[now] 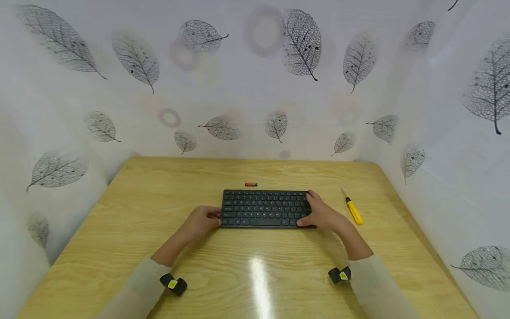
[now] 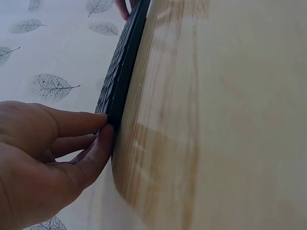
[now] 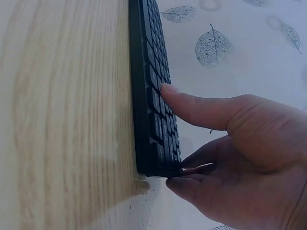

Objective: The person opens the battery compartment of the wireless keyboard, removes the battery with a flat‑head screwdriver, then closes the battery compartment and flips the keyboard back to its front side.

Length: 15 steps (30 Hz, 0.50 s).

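A black keyboard (image 1: 263, 209) lies keys up across the middle of the table. At its left end my left hand (image 1: 202, 221) pinches the edge; in the left wrist view the thumb (image 2: 79, 123) meets the near corner, with fingers tucked beside it. My right hand (image 1: 323, 213) grips the opposite end. Seen from the right wrist, that thumb (image 3: 192, 106) lies over the keys while the other fingers sit against the short end edge, their tips partly hidden.
Just behind the keyboard lies a small red and black battery (image 1: 251, 184). A screwdriver with a yellow handle (image 1: 354, 212) rests right of the right hand. The wooden table (image 1: 159, 186) meets leaf-patterned curtains (image 1: 239, 88) at the back and sides.
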Tool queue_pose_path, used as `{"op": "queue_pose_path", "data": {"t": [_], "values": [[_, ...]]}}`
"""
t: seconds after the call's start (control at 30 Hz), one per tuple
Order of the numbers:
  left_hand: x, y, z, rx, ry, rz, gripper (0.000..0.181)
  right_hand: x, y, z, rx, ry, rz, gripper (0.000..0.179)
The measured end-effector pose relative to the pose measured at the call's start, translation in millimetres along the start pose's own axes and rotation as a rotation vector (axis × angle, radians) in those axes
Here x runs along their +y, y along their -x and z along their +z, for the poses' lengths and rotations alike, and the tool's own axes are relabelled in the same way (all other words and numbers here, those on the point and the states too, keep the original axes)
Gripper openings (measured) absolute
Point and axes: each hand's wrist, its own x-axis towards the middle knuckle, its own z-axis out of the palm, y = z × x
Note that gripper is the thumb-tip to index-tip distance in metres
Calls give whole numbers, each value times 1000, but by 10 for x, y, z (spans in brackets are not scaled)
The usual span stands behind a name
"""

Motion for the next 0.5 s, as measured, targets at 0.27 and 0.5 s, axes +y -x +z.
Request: {"op": "queue_pose_path", "data": {"t": [0.27,0.5], "values": [[30,38,-18,8,-22,-32,38,-12,18,-23,-12,-44,5,98],[40,60,-63,-3,-44,-25,37,37,54,-136,31,-92,-48,89]]}}
